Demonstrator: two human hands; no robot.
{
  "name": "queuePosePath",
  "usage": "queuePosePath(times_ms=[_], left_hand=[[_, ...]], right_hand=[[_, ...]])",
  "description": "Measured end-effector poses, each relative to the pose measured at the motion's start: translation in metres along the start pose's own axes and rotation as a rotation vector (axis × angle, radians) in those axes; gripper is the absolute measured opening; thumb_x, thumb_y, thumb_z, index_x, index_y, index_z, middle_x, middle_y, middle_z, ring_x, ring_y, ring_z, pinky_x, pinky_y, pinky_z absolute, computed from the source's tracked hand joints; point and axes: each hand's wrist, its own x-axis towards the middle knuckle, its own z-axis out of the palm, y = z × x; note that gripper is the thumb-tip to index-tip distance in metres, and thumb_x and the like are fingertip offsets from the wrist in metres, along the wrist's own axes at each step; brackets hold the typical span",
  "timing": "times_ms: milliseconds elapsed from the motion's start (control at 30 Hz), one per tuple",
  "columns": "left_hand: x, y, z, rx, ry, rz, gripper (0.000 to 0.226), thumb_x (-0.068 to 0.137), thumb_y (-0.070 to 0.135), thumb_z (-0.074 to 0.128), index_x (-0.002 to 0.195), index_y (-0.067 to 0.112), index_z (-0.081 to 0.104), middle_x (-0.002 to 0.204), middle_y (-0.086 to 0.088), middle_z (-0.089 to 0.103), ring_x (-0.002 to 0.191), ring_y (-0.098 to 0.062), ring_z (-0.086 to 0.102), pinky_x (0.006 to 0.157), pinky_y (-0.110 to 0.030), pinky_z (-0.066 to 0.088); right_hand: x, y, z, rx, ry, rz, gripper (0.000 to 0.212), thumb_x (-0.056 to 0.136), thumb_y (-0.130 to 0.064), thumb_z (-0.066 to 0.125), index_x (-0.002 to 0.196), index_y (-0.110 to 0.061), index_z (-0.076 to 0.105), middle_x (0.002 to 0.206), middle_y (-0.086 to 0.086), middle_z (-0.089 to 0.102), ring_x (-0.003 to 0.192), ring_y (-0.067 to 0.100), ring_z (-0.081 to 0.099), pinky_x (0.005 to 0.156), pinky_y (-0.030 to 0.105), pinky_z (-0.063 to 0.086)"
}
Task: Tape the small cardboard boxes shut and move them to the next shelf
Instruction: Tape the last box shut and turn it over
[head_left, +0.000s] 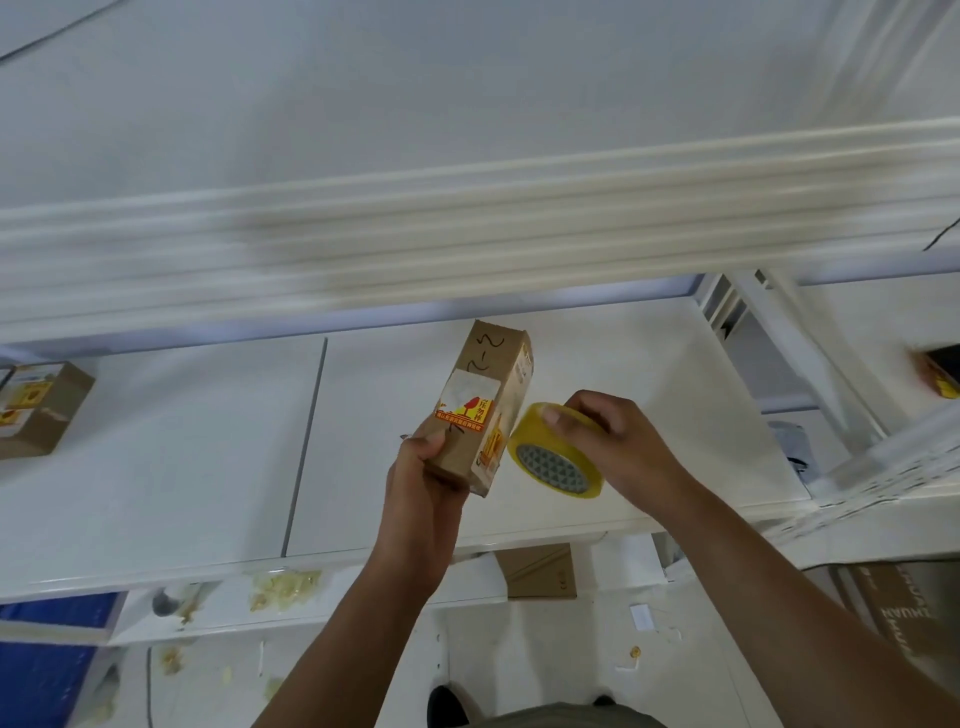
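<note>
Blur smears the top rail (467, 244); left hand (423, 467) grips a small box (478, 395), right hand (613, 431) grips yellow tape (556, 462). Another box (41, 410) sits far left.

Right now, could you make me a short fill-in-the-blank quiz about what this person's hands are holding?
1. The left hand grips a box made of ____.
2. The right hand holds a tape roll coloured ____.
3. A second box rests on a shelf coloured ____.
Missing words: cardboard, yellow, white.
</note>
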Motion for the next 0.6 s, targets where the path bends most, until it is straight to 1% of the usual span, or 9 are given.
queuePosePath(times_ms=[67,133,167,233,300,367,400,533,600], left_hand=[[-0.004,-0.002,-0.003,0.062,-0.064,0.029,0.063,0.094,0.042,0.056,0.151,0.016,0.053,0.147,-0.013,0.063,0.136,-0.034,0.06,0.111,-0.049,0.049],[-0.008,-0.005,-0.004,0.281,-0.125,0.127,0.067,0.091,0.048,0.069,0.152,0.029,0.051,0.148,0.003,0.061,0.133,-0.023,0.062,0.101,-0.038,0.058],[-0.009,-0.006,-0.005,0.414,-0.124,0.175,0.076,0.083,0.05,0.079,0.151,0.04,0.049,0.148,0.014,0.055,0.131,-0.014,0.062,0.094,-0.028,0.059],[-0.01,-0.009,-0.005,0.575,-0.094,0.221,0.092,0.064,0.051,0.094,0.143,0.055,0.046,0.144,0.023,0.042,0.126,0.001,0.059,0.089,-0.019,0.058],[-0.009,-0.01,-0.004,0.552,-0.007,0.264,0.086,0.063,0.051,0.095,0.137,0.052,0.051,0.143,0.017,0.049,0.123,-0.003,0.064,0.087,-0.022,0.06],[-0.006,-0.007,-0.002,0.409,0.157,0.272,0.068,0.07,0.055,0.088,0.131,0.038,0.061,0.127,0.011,0.071,0.113,-0.01,0.072,0.08,-0.022,0.062],[-0.003,-0.005,-0.001,0.347,0.227,0.259,0.06,0.074,0.054,0.084,0.127,0.034,0.066,0.119,0.01,0.077,0.109,-0.011,0.075,0.076,-0.02,0.061],[0.007,0.001,-0.007,0.27,0.362,0.175,0.028,0.092,0.037,0.081,0.118,0.031,0.074,0.107,0.01,0.081,0.098,-0.008,0.078,0.07,-0.017,0.06],[0.01,0.005,-0.012,0.241,0.407,0.132,0.027,0.091,0.037,0.081,0.117,0.031,0.076,0.105,0.008,0.082,0.097,-0.009,0.079,0.074,-0.021,0.06]], right_hand=[[-0.003,0.0,0.008,-0.029,0.051,0.038,0.037,0.095,-0.056,0.066,0.076,-0.024,0.064,0.073,-0.007,0.065,0.071,0.01,0.063,0.064,0.029,0.048],[-0.006,0.0,0.017,-0.061,0.097,0.075,0.038,0.093,-0.059,0.067,0.078,-0.024,0.064,0.076,-0.006,0.066,0.07,0.008,0.064,0.062,0.025,0.044],[-0.007,0.0,0.02,-0.071,0.107,0.085,0.038,0.094,-0.059,0.067,0.078,-0.025,0.064,0.075,-0.006,0.066,0.069,0.007,0.063,0.061,0.024,0.043],[-0.008,-0.002,0.024,-0.079,0.118,0.102,0.038,0.094,-0.059,0.067,0.079,-0.025,0.065,0.075,-0.007,0.067,0.07,0.007,0.064,0.061,0.024,0.042],[-0.007,-0.006,0.023,-0.047,0.121,0.114,0.042,0.089,-0.066,0.066,0.077,-0.026,0.067,0.072,-0.009,0.067,0.068,0.007,0.065,0.062,0.025,0.044],[-0.005,-0.01,0.021,0.007,0.099,0.109,0.053,0.079,-0.077,0.062,0.075,-0.025,0.067,0.066,-0.011,0.064,0.062,0.003,0.061,0.062,0.027,0.045],[-0.005,-0.011,0.02,0.029,0.08,0.102,0.056,0.076,-0.081,0.06,0.075,-0.025,0.067,0.065,-0.011,0.063,0.06,0.002,0.059,0.063,0.028,0.045],[-0.007,-0.012,0.02,0.186,-0.043,0.057,0.054,0.077,-0.077,0.062,0.085,-0.024,0.066,0.074,-0.01,0.061,0.071,0.003,0.058,0.074,0.032,0.042],[-0.01,-0.011,0.021,0.288,-0.095,0.024,0.064,0.081,-0.072,0.064,0.093,-0.01,0.06,0.081,0.0,0.054,0.08,0.011,0.053,0.08,0.038,0.036]])
